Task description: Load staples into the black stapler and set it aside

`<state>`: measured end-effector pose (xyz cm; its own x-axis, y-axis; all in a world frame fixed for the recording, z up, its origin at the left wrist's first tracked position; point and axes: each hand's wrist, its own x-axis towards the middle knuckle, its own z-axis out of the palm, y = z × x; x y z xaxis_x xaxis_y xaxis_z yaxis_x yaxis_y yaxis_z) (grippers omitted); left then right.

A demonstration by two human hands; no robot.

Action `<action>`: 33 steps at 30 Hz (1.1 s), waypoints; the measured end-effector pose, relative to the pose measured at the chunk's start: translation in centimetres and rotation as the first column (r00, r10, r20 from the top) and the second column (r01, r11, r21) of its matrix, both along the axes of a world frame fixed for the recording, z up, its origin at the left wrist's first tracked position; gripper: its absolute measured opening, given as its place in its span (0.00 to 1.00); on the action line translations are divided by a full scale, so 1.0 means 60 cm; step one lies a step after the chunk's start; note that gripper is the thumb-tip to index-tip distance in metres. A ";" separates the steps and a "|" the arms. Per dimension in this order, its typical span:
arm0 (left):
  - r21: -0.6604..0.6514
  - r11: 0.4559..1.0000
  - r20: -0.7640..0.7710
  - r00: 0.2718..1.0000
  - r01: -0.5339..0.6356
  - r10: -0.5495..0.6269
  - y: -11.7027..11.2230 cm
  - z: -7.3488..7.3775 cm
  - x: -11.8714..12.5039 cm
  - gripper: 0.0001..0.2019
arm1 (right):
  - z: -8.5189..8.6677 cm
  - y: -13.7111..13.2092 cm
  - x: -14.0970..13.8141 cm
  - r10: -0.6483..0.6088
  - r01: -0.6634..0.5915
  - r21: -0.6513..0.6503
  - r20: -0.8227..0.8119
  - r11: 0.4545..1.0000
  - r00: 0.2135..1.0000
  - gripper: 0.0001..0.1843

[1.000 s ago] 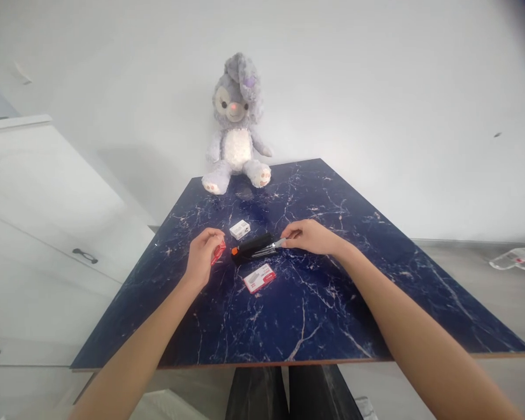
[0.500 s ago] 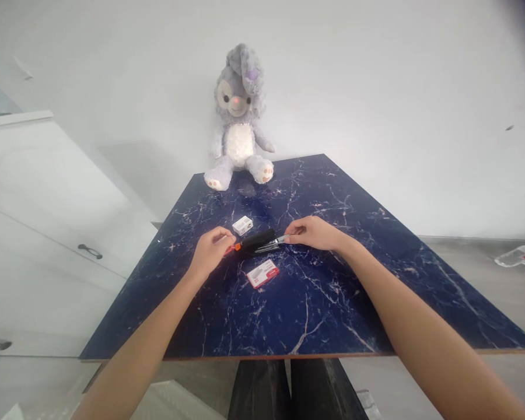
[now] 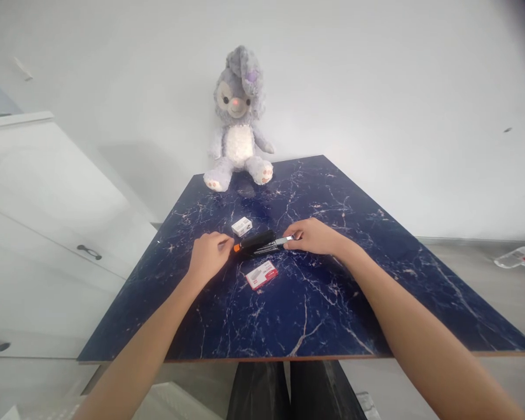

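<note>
A black stapler [image 3: 257, 239] with an orange end lies on the table between my hands, its metal channel showing along the near side. My right hand [image 3: 312, 235] pinches a silver metal strip [image 3: 284, 240] that sticks out at the stapler's right end. My left hand [image 3: 210, 252] is at the orange end, its fingers drawn together; whatever they hold is hidden. Just behind the stapler stands a small white box [image 3: 242, 226] with dark print. In front of it lies a flat red and white staple box [image 3: 261, 275].
The dark blue marble-patterned table [image 3: 262, 326] has a front edge close to my legs. A grey plush rabbit [image 3: 240, 140] sits at the back against the wall. White drawers [image 3: 48, 233] stand on the left, and a clear plastic bag [image 3: 518, 255] lies on the floor at right.
My right fingers have shifted, and more of the silver strip shows. The reddish thing seen under my left fingers before is now out of sight. The stapler and boxes stay in place.
</note>
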<state>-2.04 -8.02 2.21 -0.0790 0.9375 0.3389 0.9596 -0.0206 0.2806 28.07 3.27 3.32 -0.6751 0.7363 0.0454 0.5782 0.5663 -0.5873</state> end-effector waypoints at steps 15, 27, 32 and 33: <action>-0.129 0.962 0.111 0.968 0.240 -0.226 -0.007 -0.005 0.007 0.37 | -0.002 -0.031 -0.012 -0.125 0.045 0.215 0.374 0.976 0.919 0.10; -0.094 0.965 0.114 0.965 0.246 -0.235 -0.008 -0.006 0.010 0.34 | -0.028 -0.080 -0.082 -0.030 -0.089 0.380 0.296 0.921 0.955 0.13; -0.032 0.977 0.077 0.975 0.210 -0.207 -0.010 -0.009 0.022 0.33 | -0.036 -0.070 -0.089 -0.096 0.017 0.328 0.224 0.945 0.970 0.10; -0.017 0.978 0.094 0.974 0.206 -0.204 -0.012 -0.009 0.026 0.33 | -0.038 -0.068 -0.091 -0.130 0.063 0.312 0.199 0.948 0.971 0.10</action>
<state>-0.45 -8.74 1.67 0.0865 0.9455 0.3139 0.9060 -0.2057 0.3700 22.59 -0.79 1.05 -0.6201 0.7724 0.1371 0.7317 0.6325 -0.2541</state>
